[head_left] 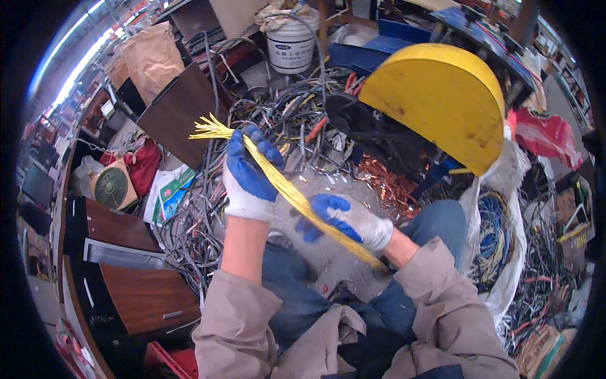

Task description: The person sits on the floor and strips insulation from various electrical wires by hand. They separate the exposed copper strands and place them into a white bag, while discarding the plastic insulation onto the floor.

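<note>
See the left hand [248, 179] closed round the yellow wire bundle [289, 191] just below the splayed far-left end, with strands slanting near and right across the right hand [358, 221]; cannot tell, with fingers blurred, whether clasping or merely touching. Best to grip firmly at left, stroke strands straight toward the near-right end, and even up the tips. Note next, left to right, the fan [113, 185], brown panel [142, 294], cable tangle [199, 230], far bucket [291, 47], copper shreds [388, 183], yellow guard [435, 101], likely hindering reach far right, and white sack [516, 243].
</note>
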The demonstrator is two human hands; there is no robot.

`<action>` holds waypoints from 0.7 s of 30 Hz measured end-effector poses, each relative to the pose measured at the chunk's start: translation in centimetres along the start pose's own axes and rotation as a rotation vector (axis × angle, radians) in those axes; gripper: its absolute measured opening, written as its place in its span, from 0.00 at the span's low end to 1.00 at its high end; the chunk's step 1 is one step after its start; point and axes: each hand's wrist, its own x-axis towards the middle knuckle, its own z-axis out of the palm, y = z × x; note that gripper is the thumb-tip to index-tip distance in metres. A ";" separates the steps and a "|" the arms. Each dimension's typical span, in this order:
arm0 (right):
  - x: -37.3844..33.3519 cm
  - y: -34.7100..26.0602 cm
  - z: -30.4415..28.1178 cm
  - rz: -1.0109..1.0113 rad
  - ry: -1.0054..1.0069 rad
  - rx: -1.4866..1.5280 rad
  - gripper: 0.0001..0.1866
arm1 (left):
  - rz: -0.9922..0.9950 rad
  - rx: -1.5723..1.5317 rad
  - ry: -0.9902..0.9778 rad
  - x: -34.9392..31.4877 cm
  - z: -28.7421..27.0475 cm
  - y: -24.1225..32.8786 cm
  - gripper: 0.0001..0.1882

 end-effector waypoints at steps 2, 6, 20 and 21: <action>0.8 -0.4 1.0 0.143 0.148 -0.039 0.19 | 0.099 0.221 -0.037 -0.6 -0.8 -0.2 0.19; 1.6 -1.6 1.5 0.183 0.335 -0.176 0.14 | -0.147 0.504 0.038 -2.7 -1.9 -1.2 0.22; 0.3 -1.5 0.8 -0.060 0.579 -0.078 0.16 | -0.227 0.648 0.018 -4.1 -2.4 -1.4 0.20; 0.2 -1.5 0.8 -0.062 0.558 -0.074 0.15 | -0.221 0.651 0.002 -4.2 -2.7 -1.4 0.21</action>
